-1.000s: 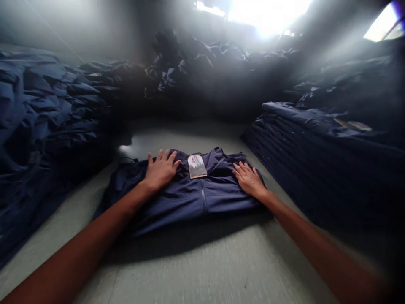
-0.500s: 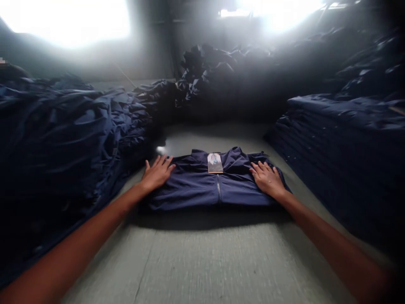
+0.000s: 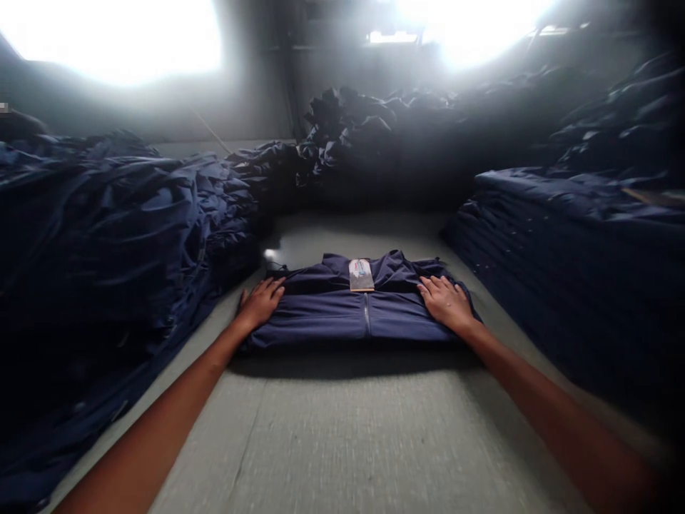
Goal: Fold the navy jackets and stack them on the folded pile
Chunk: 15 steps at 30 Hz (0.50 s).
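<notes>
Lying folded at the centre of the frame, the jacket (image 3: 321,310) is navy, with its collar toward the top of the frame and its lower edge toward the viewer. The zip (image 3: 367,314) runs down its middle, and a printed tag (image 3: 361,275) rests flat just above the zip, near the collar. The left hand (image 3: 260,303) is spread, palm down, on the jacket's left end, fingers extended and slightly apart. The right hand (image 3: 447,300) is likewise flattened on the right end, fingers pointing to the upper left; neither hand grips the cloth. A thin dark cord (image 3: 276,265) shows at the jacket's upper left corner. The supporting surface (image 3: 342,435) is pale grey-green, marked by a fine dark line at lower left. A tall heap (image 3: 144,228) of dark blue garments fills the left side of the frame; a neater layered stack (image 3: 556,243) occupies the right, well apart from the jacket. A further pile (image 3: 353,150) stands at upper centre, its lower part lost in shadow. Glare whitens the upper left and upper right.
</notes>
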### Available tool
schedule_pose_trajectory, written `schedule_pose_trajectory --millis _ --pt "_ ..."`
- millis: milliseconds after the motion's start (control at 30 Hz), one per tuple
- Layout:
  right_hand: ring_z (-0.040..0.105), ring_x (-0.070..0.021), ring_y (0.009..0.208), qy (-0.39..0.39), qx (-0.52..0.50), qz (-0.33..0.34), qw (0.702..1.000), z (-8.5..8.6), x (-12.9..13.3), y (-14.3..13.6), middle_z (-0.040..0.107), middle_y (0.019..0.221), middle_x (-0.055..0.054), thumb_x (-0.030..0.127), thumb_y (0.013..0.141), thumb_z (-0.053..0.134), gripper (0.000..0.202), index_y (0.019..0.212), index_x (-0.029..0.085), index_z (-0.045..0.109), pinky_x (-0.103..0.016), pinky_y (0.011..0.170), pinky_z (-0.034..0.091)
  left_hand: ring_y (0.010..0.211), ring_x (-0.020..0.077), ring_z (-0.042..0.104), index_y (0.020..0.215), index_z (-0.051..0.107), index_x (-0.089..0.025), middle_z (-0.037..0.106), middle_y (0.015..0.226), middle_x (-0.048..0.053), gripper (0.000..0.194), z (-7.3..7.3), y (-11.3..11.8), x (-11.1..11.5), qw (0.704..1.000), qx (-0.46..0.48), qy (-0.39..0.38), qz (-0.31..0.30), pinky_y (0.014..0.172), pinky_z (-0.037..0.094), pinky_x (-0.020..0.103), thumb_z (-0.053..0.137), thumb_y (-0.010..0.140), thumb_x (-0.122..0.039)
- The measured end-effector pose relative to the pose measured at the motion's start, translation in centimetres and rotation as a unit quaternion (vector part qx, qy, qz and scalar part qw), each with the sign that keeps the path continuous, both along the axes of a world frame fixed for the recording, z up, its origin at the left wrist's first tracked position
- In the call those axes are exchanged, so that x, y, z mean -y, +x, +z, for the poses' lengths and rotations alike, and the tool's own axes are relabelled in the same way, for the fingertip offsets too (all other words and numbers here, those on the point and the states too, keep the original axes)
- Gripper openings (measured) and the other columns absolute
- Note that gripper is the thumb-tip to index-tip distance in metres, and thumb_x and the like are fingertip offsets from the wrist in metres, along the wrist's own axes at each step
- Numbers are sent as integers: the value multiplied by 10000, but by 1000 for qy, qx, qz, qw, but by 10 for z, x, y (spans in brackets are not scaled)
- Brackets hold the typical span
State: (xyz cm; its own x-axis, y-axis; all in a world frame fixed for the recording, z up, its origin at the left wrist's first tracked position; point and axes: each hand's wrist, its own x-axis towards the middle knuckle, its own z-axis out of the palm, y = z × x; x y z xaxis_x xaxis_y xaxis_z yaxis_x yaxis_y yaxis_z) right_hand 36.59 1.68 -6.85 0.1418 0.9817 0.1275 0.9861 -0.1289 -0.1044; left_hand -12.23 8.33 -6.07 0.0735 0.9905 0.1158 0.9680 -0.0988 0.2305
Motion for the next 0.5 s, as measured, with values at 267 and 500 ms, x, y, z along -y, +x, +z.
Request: schedule_pose_trajectory --millis 267,500 --pt "456 -331 1460 -5 -13 8 1000 10 2 2 518 1579 -110 501 1077 291 574 1523 248 550 -516 1166 384 1530 330 376 1511 552 -269 486 1609 119 535 1 0 3 999 37 29 7 1250 140 682 353 1052 -459" --pt "559 -390 1347 -11 -26 -38 999 41 3 37 542 1529 -156 617 907 630 688 1495 264 573 -486 1055 490 1483 329 449 1427 611 -225 538 1566 122 527 9 -12 -3 995 101 10 -11 1256 203 630 466 984 -471"
